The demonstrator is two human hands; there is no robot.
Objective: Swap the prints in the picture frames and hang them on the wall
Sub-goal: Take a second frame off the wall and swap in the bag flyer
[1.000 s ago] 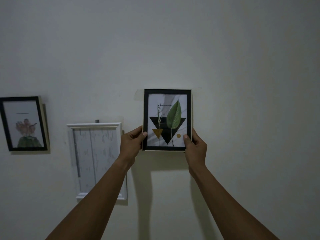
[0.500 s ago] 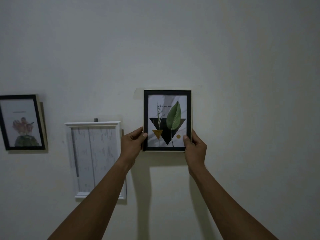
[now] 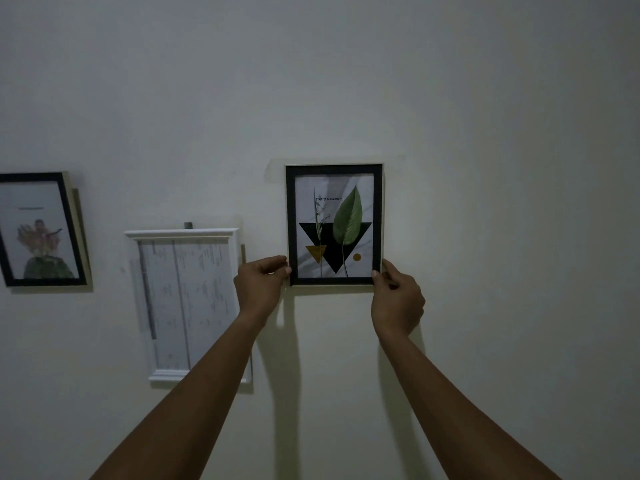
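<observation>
Left hand [image 3: 259, 289] and right hand [image 3: 398, 299] each pinch a lower corner of the black frame [image 3: 335, 226], thumb on the front rail and fingers curled behind the edge. The frame is upright against the wall [image 3: 485, 133], just right of the white frame [image 3: 183, 299].

Change over the last second is small. The frame sits at about the same spot relative to its neighbours, while both grips look slightly lower on it (the camera tilted a little too). My read is that it's being seated on its hanger, which is hidden behind it, and not yet released.

The black frame has thin, flat, matte rails with pale outer sides and a glossy front. The leaf print [image 3: 348, 220] shows a green leaf, a dark inverted triangle, and small gold shapes on a marbled ground.

The white frame has a moulded profile, hangs from a small dark hook [image 3: 188, 225], and its print is faint. Far left, a second black frame [image 3: 38, 230] holds a flower print. The wall is plain, smooth and dimly lit.
</observation>
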